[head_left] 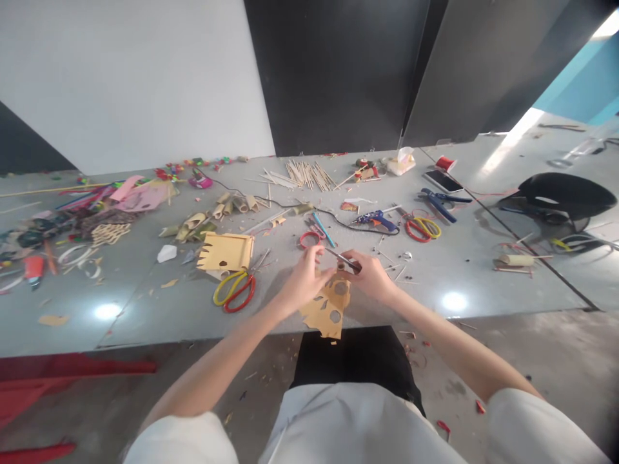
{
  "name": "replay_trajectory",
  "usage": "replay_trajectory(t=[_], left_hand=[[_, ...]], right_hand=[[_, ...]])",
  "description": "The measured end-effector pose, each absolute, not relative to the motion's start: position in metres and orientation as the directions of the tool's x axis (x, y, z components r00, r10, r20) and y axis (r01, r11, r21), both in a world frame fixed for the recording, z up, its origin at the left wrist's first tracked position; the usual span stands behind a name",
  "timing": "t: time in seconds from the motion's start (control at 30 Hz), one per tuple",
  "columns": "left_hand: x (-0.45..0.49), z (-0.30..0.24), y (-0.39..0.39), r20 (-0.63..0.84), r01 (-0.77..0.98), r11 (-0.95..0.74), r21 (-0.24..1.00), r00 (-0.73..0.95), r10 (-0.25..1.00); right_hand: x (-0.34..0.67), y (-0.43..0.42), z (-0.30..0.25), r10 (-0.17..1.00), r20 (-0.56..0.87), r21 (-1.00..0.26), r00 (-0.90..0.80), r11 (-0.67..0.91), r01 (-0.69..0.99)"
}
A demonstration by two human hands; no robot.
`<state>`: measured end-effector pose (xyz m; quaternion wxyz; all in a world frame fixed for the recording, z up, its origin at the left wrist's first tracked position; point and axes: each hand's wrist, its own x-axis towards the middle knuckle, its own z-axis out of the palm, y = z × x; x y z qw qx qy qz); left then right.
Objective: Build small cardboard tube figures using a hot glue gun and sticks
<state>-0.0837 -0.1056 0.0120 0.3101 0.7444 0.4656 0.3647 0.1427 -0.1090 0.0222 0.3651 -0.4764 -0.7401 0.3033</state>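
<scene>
My left hand (304,280) and my right hand (370,276) meet over the near edge of the grey table (459,283). Together they hold a tan cardboard piece (329,312) with round holes cut in it, which hangs down past the table edge. My right hand also pinches a thin dark blade-like tool (341,258) whose tip points left toward my left fingers. Both hands are closed around what they hold.
Yellow-and-red scissors (235,290) and another tan cardboard sheet (225,251) lie left of my hands. A blue glue gun (376,220), more scissors (423,228), a phone (443,181), wooden sticks (307,174) and colourful craft scraps (97,200) lie farther back.
</scene>
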Motion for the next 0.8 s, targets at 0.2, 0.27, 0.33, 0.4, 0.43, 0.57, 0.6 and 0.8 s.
replay_trajectory(t=[0.2, 0.27, 0.33, 0.4, 0.43, 0.57, 0.6, 0.8], left_hand=[[-0.107, 0.000, -0.183, 0.218, 0.683, -0.585, 0.438, 0.550, 0.806], [-0.120, -0.005, -0.189, 0.211, 0.704, -0.588, 0.398, 0.553, 0.806], [-0.137, -0.008, -0.184, 0.174, 0.697, -0.595, 0.401, 0.580, 0.796], [-0.156, -0.009, -0.172, 0.142, 0.704, -0.592, 0.391, 0.590, 0.795], [-0.165, -0.008, -0.164, 0.118, 0.710, -0.589, 0.387, 0.595, 0.795], [-0.199, 0.003, -0.132, 0.101, 0.737, -0.556, 0.385, 0.565, 0.819], [-0.204, 0.008, -0.125, 0.101, 0.744, -0.555, 0.372, 0.562, 0.821], [-0.182, 0.041, -0.102, 0.257, 0.788, -0.538, 0.298, 0.477, 0.841]], right_hand=[[0.143, -0.110, 0.021, 0.918, 0.275, -0.791, -0.287, 0.385, 0.476], [0.142, -0.110, 0.022, 0.915, 0.280, -0.784, -0.290, 0.392, 0.482], [0.142, -0.110, 0.023, 0.913, 0.287, -0.776, -0.290, 0.399, 0.489], [0.141, -0.111, 0.024, 0.913, 0.292, -0.770, -0.284, 0.400, 0.497], [0.140, -0.111, 0.024, 0.915, 0.291, -0.768, -0.281, 0.398, 0.501], [0.138, -0.112, 0.026, 0.926, 0.284, -0.766, -0.250, 0.376, 0.521], [0.137, -0.113, 0.026, 0.928, 0.286, -0.766, -0.240, 0.372, 0.524], [0.136, -0.112, 0.025, 0.940, 0.269, -0.786, -0.212, 0.341, 0.515]])
